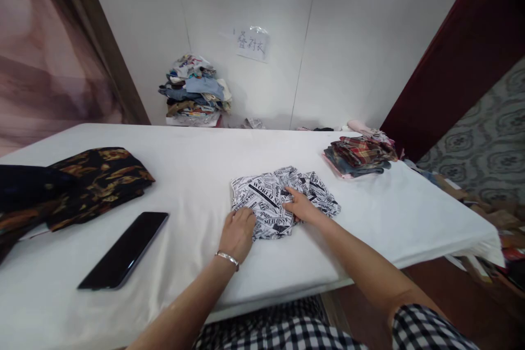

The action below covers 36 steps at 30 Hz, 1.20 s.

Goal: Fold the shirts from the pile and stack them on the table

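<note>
White cloth-covered table [197, 175], soft surface, slightly wrinkled, rounded near edge. Newsprint-pattern shirt [279, 197], thin black-and-white printed fabric, lies folded into a rough rumpled square near the middle of the table, a bit toward the near edge and right of centre.

Left hand [238, 232] rests on the lower left corner of the folded shirt, fingers curled down, knuckles up, pinching or pressing the fabric edge; whether it truly grips is not clear. Thin metal bracelet [228, 258] sits on that wrist. Right hand [301, 206] lies palm down on top of the shirt, fingers mostly extended and flat, pressing the cloth, nothing clasped.

Dark phone [125, 250], flat glossy slab, lies face up toward the near left edge, angled diagonally, well apart from the shirt. Black garment with orange-brown print [96, 178], loosely bunched, silky look, sits at the left edge. Stack of folded plaid shirts [359, 156], red-green check on top, grey and pink layers below, sits at the far right corner.

Beyond the far edge, a messy pile of mixed clothes [196, 92] leans against the white wall. Paper note [252, 44] with handwriting is taped to the wall above it. Checkered black-white clothing [287, 331] on the person shows at the bottom.
</note>
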Each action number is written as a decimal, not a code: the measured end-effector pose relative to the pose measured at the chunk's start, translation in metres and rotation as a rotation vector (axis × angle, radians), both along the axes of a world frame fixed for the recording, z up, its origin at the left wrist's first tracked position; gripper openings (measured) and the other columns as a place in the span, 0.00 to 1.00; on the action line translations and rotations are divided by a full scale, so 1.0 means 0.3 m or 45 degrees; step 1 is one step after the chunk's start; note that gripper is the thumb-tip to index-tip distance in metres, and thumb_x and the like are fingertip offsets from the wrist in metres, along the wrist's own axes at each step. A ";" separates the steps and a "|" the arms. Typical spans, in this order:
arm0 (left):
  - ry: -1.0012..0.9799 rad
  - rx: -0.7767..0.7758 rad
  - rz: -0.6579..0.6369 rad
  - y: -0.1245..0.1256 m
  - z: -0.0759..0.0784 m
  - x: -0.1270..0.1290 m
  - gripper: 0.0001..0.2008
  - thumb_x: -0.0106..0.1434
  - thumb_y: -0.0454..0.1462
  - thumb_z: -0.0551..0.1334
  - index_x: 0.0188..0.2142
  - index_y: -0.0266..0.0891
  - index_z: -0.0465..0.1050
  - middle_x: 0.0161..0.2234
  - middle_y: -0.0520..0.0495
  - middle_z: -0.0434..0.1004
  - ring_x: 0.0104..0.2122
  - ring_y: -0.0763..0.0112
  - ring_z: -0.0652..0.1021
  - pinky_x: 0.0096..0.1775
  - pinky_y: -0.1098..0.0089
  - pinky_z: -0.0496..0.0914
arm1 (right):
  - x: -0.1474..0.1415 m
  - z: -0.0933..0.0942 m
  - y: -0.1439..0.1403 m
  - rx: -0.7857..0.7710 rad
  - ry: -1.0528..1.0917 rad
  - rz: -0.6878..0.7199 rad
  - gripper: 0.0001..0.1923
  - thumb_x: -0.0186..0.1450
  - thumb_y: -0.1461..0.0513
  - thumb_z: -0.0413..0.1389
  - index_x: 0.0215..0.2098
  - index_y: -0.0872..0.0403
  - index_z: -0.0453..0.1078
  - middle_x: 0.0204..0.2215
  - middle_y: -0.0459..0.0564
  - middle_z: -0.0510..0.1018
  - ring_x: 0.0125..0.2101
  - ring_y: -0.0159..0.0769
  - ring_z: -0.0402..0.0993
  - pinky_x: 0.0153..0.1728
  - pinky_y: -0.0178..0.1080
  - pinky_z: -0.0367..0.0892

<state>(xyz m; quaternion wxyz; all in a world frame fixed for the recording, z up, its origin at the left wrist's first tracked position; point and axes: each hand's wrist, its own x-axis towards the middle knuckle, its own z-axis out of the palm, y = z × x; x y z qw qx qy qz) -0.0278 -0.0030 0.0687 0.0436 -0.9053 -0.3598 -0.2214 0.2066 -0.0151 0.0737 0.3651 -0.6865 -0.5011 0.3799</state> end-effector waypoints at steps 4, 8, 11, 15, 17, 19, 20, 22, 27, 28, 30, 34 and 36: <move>0.003 -0.025 -0.014 -0.011 -0.016 -0.002 0.17 0.57 0.21 0.50 0.33 0.39 0.72 0.44 0.44 0.77 0.49 0.60 0.74 0.49 0.57 0.68 | 0.011 -0.038 -0.008 -0.007 -0.050 -0.033 0.37 0.58 0.61 0.57 0.65 0.51 0.55 0.18 0.39 0.68 0.13 0.27 0.59 0.17 0.32 0.56; -0.051 -0.046 -0.029 -0.021 -0.014 -0.020 0.17 0.55 0.23 0.53 0.38 0.39 0.72 0.49 0.42 0.75 0.52 0.60 0.72 0.51 0.58 0.67 | 0.016 -0.045 -0.002 0.018 -0.073 -0.050 0.34 0.59 0.60 0.56 0.64 0.51 0.57 0.18 0.39 0.66 0.15 0.28 0.59 0.21 0.33 0.58; -0.070 -0.040 -0.035 -0.023 -0.013 -0.028 0.22 0.53 0.25 0.56 0.48 0.38 0.70 0.54 0.40 0.71 0.55 0.58 0.70 0.53 0.57 0.66 | 0.025 -0.047 0.010 0.101 -0.157 -0.072 0.32 0.58 0.59 0.56 0.62 0.52 0.61 0.18 0.39 0.63 0.19 0.30 0.59 0.24 0.34 0.58; 0.014 -0.066 -0.046 -0.017 -0.020 -0.025 0.25 0.53 0.26 0.57 0.51 0.41 0.70 0.57 0.42 0.69 0.57 0.55 0.68 0.55 0.53 0.64 | 0.039 -0.043 0.021 0.154 -0.283 -0.086 0.31 0.58 0.59 0.55 0.60 0.54 0.63 0.20 0.40 0.62 0.23 0.32 0.59 0.28 0.35 0.58; 0.047 -0.073 -0.029 -0.013 -0.025 -0.018 0.24 0.54 0.24 0.56 0.49 0.41 0.72 0.56 0.43 0.71 0.57 0.56 0.68 0.54 0.53 0.64 | 0.045 -0.035 0.019 0.148 -0.338 -0.068 0.30 0.58 0.60 0.55 0.59 0.55 0.65 0.21 0.41 0.65 0.24 0.33 0.61 0.30 0.36 0.59; 0.051 -0.065 -0.018 -0.008 -0.030 -0.010 0.24 0.55 0.22 0.53 0.47 0.41 0.73 0.55 0.43 0.72 0.56 0.57 0.70 0.54 0.54 0.65 | 0.050 -0.027 0.015 0.170 -0.370 -0.070 0.29 0.58 0.60 0.54 0.59 0.55 0.65 0.23 0.43 0.68 0.26 0.34 0.63 0.32 0.36 0.60; 0.045 -0.058 -0.020 -0.007 -0.032 -0.006 0.24 0.55 0.22 0.53 0.47 0.41 0.73 0.54 0.43 0.73 0.56 0.58 0.70 0.53 0.54 0.66 | 0.051 -0.025 0.013 0.184 -0.382 -0.078 0.29 0.59 0.60 0.54 0.59 0.55 0.65 0.24 0.44 0.70 0.26 0.34 0.63 0.33 0.37 0.61; 0.037 -0.046 -0.037 -0.005 -0.036 0.000 0.24 0.55 0.21 0.52 0.47 0.41 0.73 0.53 0.43 0.74 0.55 0.58 0.70 0.53 0.54 0.66 | 0.052 -0.022 0.011 0.187 -0.414 -0.084 0.29 0.59 0.60 0.54 0.59 0.54 0.65 0.26 0.46 0.72 0.28 0.35 0.65 0.35 0.38 0.61; 0.063 -0.083 -0.071 -0.014 -0.026 0.000 0.23 0.55 0.24 0.55 0.49 0.41 0.72 0.54 0.42 0.73 0.55 0.56 0.70 0.54 0.52 0.65 | 0.058 -0.011 -0.007 0.157 -0.462 -0.054 0.29 0.60 0.59 0.54 0.60 0.55 0.64 0.29 0.49 0.75 0.30 0.37 0.68 0.38 0.40 0.63; 0.058 -0.103 -0.081 -0.014 -0.019 -0.004 0.22 0.56 0.25 0.56 0.49 0.41 0.72 0.54 0.42 0.72 0.55 0.56 0.70 0.54 0.52 0.65 | 0.063 -0.005 -0.023 0.169 -0.445 -0.062 0.29 0.60 0.58 0.54 0.60 0.54 0.64 0.30 0.49 0.76 0.29 0.37 0.68 0.37 0.40 0.63; 0.030 -0.138 -0.117 -0.006 0.003 -0.015 0.21 0.56 0.31 0.60 0.51 0.42 0.70 0.55 0.41 0.71 0.55 0.55 0.70 0.55 0.51 0.64 | 0.075 0.009 -0.074 0.228 -0.376 -0.119 0.28 0.60 0.57 0.55 0.59 0.52 0.65 0.33 0.49 0.77 0.28 0.35 0.69 0.36 0.40 0.65; -0.046 -0.189 -0.190 0.077 0.073 -0.026 0.21 0.61 0.45 0.59 0.52 0.40 0.69 0.56 0.38 0.70 0.55 0.56 0.70 0.54 0.51 0.65 | 0.085 0.025 -0.243 0.098 0.123 -0.335 0.23 0.60 0.55 0.56 0.52 0.53 0.67 0.35 0.51 0.77 0.24 0.34 0.71 0.25 0.38 0.68; -0.038 -0.242 -0.187 0.156 0.113 -0.006 0.23 0.63 0.49 0.55 0.53 0.39 0.69 0.56 0.38 0.70 0.56 0.57 0.70 0.55 0.53 0.64 | 0.072 0.030 -0.328 -0.124 0.510 -0.407 0.23 0.59 0.54 0.59 0.50 0.54 0.66 0.38 0.54 0.78 0.26 0.35 0.75 0.22 0.37 0.69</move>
